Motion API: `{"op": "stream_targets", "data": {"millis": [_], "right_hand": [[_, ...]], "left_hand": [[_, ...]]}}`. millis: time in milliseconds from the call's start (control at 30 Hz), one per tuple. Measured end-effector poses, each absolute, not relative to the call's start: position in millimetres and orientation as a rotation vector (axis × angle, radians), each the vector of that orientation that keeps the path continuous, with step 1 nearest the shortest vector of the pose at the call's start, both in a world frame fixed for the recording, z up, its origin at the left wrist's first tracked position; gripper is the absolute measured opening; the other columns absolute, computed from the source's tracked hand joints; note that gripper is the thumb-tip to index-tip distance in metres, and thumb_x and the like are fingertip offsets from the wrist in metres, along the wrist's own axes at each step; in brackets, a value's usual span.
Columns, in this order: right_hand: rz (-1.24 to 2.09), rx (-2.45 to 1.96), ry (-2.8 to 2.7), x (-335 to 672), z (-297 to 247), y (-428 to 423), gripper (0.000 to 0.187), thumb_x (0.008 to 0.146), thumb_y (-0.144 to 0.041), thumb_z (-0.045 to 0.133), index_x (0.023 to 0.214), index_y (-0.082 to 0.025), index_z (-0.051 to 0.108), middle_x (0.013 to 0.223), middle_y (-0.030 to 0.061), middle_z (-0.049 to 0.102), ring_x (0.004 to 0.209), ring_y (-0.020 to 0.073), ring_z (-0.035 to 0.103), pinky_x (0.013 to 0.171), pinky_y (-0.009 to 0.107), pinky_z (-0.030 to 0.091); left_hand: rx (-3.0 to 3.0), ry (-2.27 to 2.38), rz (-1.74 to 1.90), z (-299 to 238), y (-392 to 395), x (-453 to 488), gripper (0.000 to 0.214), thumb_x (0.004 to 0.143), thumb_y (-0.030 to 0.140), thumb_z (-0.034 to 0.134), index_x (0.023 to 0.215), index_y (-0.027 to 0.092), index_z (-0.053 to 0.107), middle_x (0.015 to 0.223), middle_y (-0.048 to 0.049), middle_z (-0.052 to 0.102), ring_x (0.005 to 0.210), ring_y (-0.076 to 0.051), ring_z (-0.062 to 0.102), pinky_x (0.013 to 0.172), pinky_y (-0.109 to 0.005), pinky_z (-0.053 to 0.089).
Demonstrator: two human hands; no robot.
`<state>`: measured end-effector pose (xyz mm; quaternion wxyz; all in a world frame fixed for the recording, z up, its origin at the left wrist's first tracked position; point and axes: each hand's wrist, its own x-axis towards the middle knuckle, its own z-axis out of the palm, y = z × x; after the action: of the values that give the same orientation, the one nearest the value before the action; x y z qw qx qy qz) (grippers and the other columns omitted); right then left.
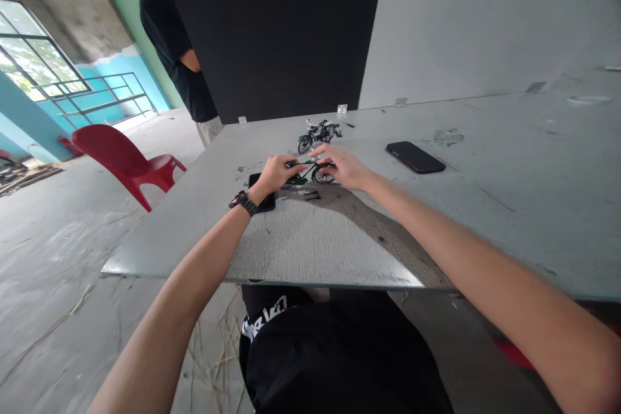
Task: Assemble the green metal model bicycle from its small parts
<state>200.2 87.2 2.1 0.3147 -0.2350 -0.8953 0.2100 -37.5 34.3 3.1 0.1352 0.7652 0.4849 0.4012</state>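
A green toy bicycle (324,174) with black wheels stands on the grey table between my two hands. My left hand (277,174) is closed on its left end, thumb and fingers pinching near the saddle. My right hand (345,167) is at the other end, its fingers curled around the handlebar above the front wheel. Just behind it stands a second, black toy bicycle (316,136) with small dark pieces beside it. A small black part (312,195) lies on the table in front of the green bicycle.
A dark phone (416,157) lies to the right, and another black phone (266,202) is partly under my left wrist. Black and white panels (286,32) rise along the table's back edge. A person (179,58) stands behind, left of a red chair (126,162)'s far side.
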Motion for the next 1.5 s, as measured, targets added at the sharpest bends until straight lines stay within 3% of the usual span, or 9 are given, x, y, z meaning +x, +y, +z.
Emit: {"op": "stream_targets", "data": {"millis": [200,300,400,500,633,733,933,1200,1500], "right_hand": [[0.556,-0.613,-2.344,200,2,87,0.036,0.095,-0.023,0.058,0.129,-0.034,0.055,0.123,0.0046,0.070,0.111,0.0282,0.069,0.091,0.044,0.054],[0.516,-0.626,-2.334,203,3,85,0.037,0.097,-0.029,0.058,0.133,-0.033,0.053,0.122,0.0063,0.070,0.112,0.0286,0.068,0.093,0.046,0.053],[0.481,-0.686,-2.311,208,4,84,0.039,0.098,-0.035,0.058,0.136,-0.032,0.053,0.115,0.0081,0.072,0.111,0.0295,0.068,0.095,0.049,0.052],[0.450,-0.756,-2.290,214,3,87,0.043,0.098,-0.033,0.057,0.141,-0.032,0.051,0.110,0.0088,0.073,0.108,0.0299,0.068,0.096,0.050,0.051],[0.336,-0.868,-2.312,227,5,92,0.052,0.098,-0.035,0.056,0.148,-0.026,0.046,0.121,0.0138,0.069,0.109,0.0307,0.066,0.090,0.047,0.052],[0.229,-1.057,-2.315,243,8,91,0.042,0.095,-0.040,0.058,0.132,-0.018,0.059,0.115,0.0163,0.069,0.100,0.0304,0.066,0.083,0.044,0.052],[0.320,-1.272,-2.599,260,4,85,0.032,0.083,-0.048,0.072,0.095,-0.019,0.071,0.101,0.0134,0.072,0.091,0.0294,0.067,0.076,0.040,0.050],[0.301,-0.919,-2.621,224,2,58,0.037,0.090,-0.051,0.066,0.112,-0.021,0.069,0.117,0.0137,0.066,0.105,0.0290,0.062,0.088,0.040,0.048],[0.255,-0.699,-2.740,187,-10,41,0.011,0.094,-0.025,0.063,0.091,-0.019,0.072,0.104,0.0114,0.067,0.092,0.0251,0.063,0.083,0.038,0.048]], "left_hand": [[2.228,1.407,1.172,3,34,-38,0.038,0.089,0.052,0.066,0.073,0.017,0.071,0.063,0.0004,0.061,0.057,-0.012,0.046,0.059,-0.025,0.033],[2.233,1.371,1.211,3,34,-40,0.028,0.083,0.047,0.076,0.091,0.020,0.075,0.076,-0.0018,0.069,0.068,-0.014,0.056,0.068,-0.025,0.039],[2.172,1.308,1.236,1,36,-44,0.040,0.072,0.040,0.087,0.105,0.022,0.075,0.093,-0.0050,0.073,0.081,-0.018,0.064,0.077,-0.026,0.044],[2.144,1.345,1.137,-4,40,-47,0.029,0.079,0.043,0.080,0.096,0.019,0.077,0.081,-0.0053,0.071,0.071,-0.018,0.062,0.070,-0.028,0.043],[2.045,1.360,1.217,-9,44,-44,0.024,0.085,0.039,0.074,0.098,0.019,0.077,0.091,-0.0075,0.074,0.075,-0.020,0.065,0.071,-0.029,0.045],[1.993,1.404,1.304,-10,45,-42,0.022,0.082,0.036,0.078,0.096,0.019,0.076,0.094,-0.0086,0.075,0.083,-0.023,0.066,0.075,-0.029,0.046],[1.874,1.491,1.345,-10,44,-38,0.021,0.084,0.036,0.076,0.095,0.018,0.075,0.096,-0.0100,0.075,0.085,-0.025,0.069,0.078,-0.033,0.049],[1.525,1.369,1.591,-7,38,-22,0.022,0.082,0.035,0.078,0.088,0.015,0.071,0.088,-0.0084,0.073,0.079,-0.021,0.067,0.072,-0.030,0.053],[1.053,1.127,1.575,-7,37,-16,0.029,0.076,0.034,0.085,0.084,0.013,0.066,0.080,-0.0030,0.069,0.068,-0.012,0.062,0.064,-0.023,0.050]]}}
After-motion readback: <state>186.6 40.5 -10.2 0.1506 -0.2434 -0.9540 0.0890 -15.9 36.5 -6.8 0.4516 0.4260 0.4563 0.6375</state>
